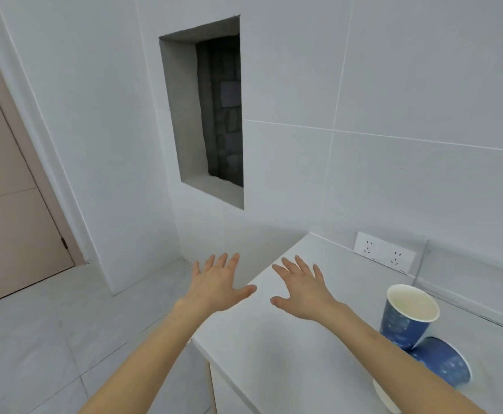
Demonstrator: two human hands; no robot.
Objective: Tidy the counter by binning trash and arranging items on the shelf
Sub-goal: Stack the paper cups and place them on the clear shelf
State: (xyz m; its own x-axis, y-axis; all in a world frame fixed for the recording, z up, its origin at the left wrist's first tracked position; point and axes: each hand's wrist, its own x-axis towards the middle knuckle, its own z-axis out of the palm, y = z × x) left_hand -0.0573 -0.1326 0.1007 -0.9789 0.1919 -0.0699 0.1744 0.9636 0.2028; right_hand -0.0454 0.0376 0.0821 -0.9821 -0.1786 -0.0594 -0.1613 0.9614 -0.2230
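Blue paper cup [405, 319] with white specks, standing up, a bit tilted, on the white surface [274, 354], near the back wall. Empty and white inside. Second blue cup [443, 364] just beside the first cup, lying on its side, touching the first cup's bottom. Something white and round [383, 392] below the lying cup, partly hidden by the arm; cannot tell what.

Left hand [216, 286] well to the left of the standing cup, out past the corner of the surface, over the floor [35, 339]. Fingers spread wide, palm down, holding nothing. Right hand [302, 289] between the left hand and the standing cup, over the surface, fingers spread wide too, holding nothing. Both hands apart from the cups.

White wall socket [383, 253] above the standing cup, on the wall. Deep hole in the wall [208, 115] far up and to the left of the cup, dark stones at its back. Tan door [8, 189] far left.
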